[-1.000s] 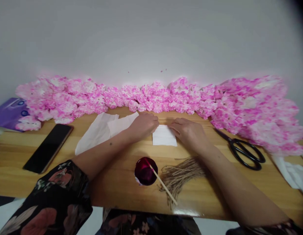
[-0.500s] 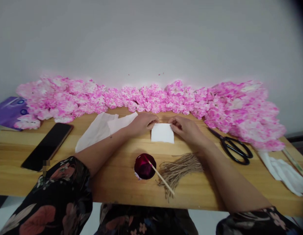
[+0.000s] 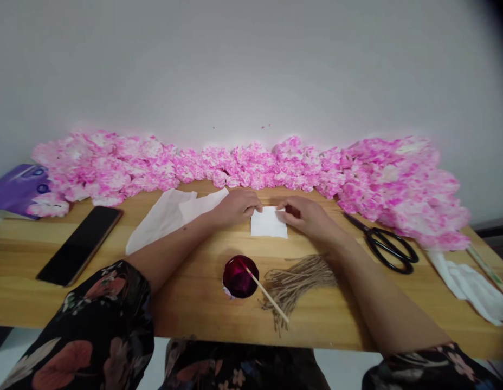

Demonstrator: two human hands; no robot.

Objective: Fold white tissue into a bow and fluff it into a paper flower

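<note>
White paper (image 3: 269,227) is uncoloured, my left hand (image 3: 236,207) and right hand (image 3: 310,216) touching its far corners, pinched or not I cannot tell; pink flowers (image 3: 253,163) behind look finished.

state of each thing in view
small white paper, touched by left hand and right hand
white sheets, overlapping
phone, face up, screen dark
scissors, apparently closed
cup, uncovered, dark red inside
stick, leaning in cup
brown strands, loosely bunched
pink flowers, heaped together
purple pack, unclear if open
white strip, rumpled
</note>
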